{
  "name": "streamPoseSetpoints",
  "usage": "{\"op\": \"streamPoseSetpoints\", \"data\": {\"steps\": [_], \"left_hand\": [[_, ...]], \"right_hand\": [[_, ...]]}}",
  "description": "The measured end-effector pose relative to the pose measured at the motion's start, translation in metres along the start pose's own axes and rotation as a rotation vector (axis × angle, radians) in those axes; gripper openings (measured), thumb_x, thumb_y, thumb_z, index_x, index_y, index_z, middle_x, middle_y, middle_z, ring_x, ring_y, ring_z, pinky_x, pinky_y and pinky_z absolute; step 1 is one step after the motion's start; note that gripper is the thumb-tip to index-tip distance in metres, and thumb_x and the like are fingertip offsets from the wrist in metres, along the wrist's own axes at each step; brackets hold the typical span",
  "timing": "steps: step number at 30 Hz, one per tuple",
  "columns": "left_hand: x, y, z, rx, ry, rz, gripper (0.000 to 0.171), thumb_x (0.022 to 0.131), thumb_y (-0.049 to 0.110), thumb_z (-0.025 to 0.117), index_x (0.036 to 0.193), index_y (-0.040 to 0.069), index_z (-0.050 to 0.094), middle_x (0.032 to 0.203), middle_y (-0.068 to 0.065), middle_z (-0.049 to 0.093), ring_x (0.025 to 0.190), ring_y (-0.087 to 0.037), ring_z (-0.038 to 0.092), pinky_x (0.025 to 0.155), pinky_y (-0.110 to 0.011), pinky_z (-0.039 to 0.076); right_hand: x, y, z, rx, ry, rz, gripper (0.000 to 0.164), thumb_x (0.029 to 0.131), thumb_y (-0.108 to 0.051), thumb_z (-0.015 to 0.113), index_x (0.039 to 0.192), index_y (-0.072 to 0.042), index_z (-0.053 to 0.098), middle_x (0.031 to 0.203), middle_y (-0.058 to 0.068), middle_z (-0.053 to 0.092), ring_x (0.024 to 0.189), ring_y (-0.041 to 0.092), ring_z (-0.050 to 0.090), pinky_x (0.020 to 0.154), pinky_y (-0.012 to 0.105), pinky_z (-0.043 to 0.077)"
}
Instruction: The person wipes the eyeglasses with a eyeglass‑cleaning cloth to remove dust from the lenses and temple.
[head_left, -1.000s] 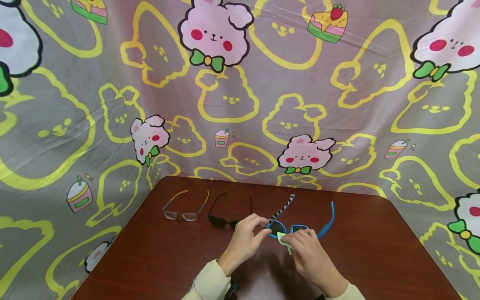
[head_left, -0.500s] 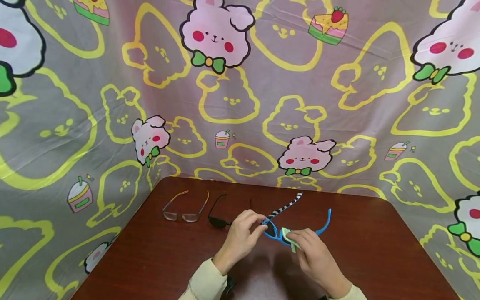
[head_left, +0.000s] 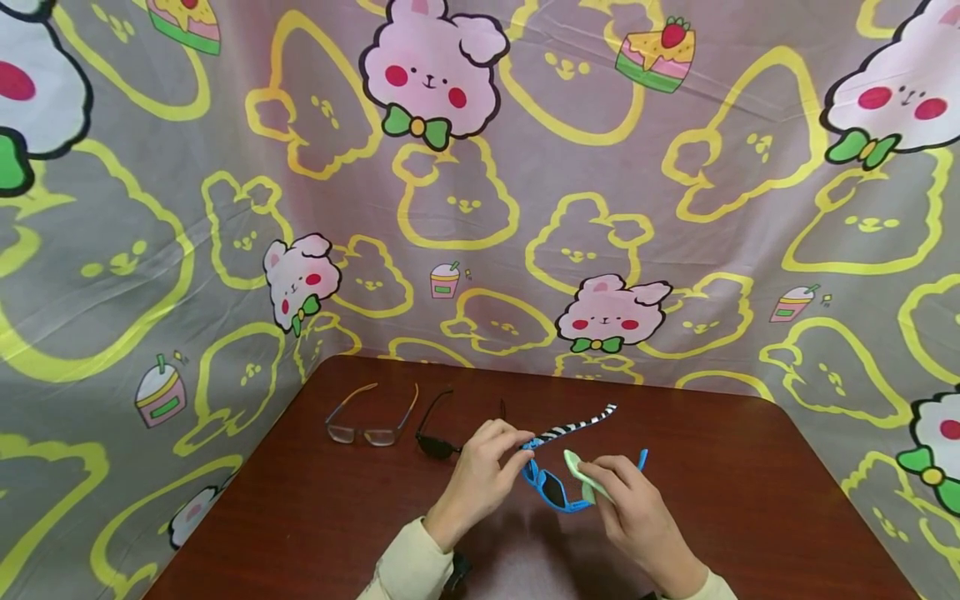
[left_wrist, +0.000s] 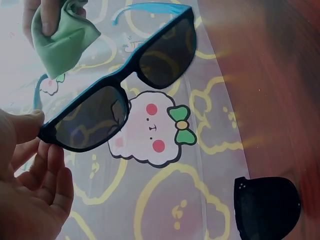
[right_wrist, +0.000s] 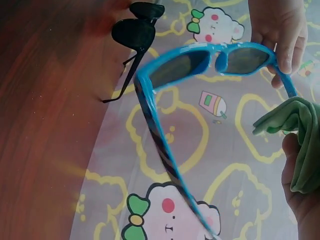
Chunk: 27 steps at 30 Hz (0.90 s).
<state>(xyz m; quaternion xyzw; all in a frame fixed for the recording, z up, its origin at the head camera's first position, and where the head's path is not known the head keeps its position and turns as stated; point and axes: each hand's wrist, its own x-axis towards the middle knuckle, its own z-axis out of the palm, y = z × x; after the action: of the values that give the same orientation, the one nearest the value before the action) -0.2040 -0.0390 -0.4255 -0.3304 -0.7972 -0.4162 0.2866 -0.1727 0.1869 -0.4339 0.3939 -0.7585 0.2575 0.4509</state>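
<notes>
My left hand (head_left: 486, 468) pinches a pair of blue-framed sunglasses (head_left: 553, 490) by one corner near the hinge, above the table. One temple arm, striped black and white, points to the back right; the dark lenses face down and forward. A light green cloth (head_left: 588, 478) is gripped in my right hand (head_left: 642, 512), close to the sunglasses. From the left wrist view, the cloth (left_wrist: 65, 42) hangs apart from the dark lenses (left_wrist: 95, 120). The right wrist view has the cloth (right_wrist: 300, 132) just below the left hand (right_wrist: 280, 27).
Clear-lens glasses (head_left: 363, 435) with orange-tipped arms lie on the brown table (head_left: 315, 517) at the left. Beside them are black sunglasses (head_left: 437, 446), partly hidden behind the left hand. A patterned curtain (head_left: 480, 275) encloses the back and sides of the table.
The blue sunglasses have tilted, their free end dropping toward the person. The cloth was over a lens half a second ago and now appears off it. The left hand has hardly moved.
</notes>
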Motion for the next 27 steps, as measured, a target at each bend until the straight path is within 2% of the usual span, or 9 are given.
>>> {"op": "streamPoseSetpoints", "data": {"steps": [9,19,27], "left_hand": [[0.001,0.0,0.0,0.038,-0.009,0.026,0.012,0.084,0.013,0.072,0.096,0.013,0.072,0.086,0.008,0.059,0.081,-0.006,0.048,0.07,-0.023,0.041],[0.0,0.001,0.001,0.12,-0.014,0.047,0.008,0.081,0.016,0.074,0.089,0.017,0.072,0.082,0.01,0.057,0.078,-0.006,0.046,0.069,-0.024,0.037],[0.001,0.001,0.002,0.189,-0.024,0.104,0.008,0.08,0.017,0.075,0.087,0.018,0.073,0.079,0.011,0.057,0.08,-0.008,0.05,0.078,-0.029,0.04]], "right_hand": [[0.005,-0.003,-0.002,0.021,0.082,-0.061,0.029,0.099,-0.018,0.048,0.096,0.003,0.068,0.086,0.007,0.06,0.072,0.016,0.056,0.066,0.02,0.045],[0.012,-0.002,-0.003,0.047,0.166,-0.088,0.024,0.094,-0.016,0.055,0.092,0.004,0.069,0.081,0.008,0.061,0.068,0.016,0.057,0.064,0.021,0.046],[0.022,-0.005,-0.006,0.028,0.257,-0.092,0.024,0.091,-0.016,0.058,0.086,0.005,0.07,0.076,0.01,0.059,0.068,0.021,0.054,0.066,0.022,0.044]]}}
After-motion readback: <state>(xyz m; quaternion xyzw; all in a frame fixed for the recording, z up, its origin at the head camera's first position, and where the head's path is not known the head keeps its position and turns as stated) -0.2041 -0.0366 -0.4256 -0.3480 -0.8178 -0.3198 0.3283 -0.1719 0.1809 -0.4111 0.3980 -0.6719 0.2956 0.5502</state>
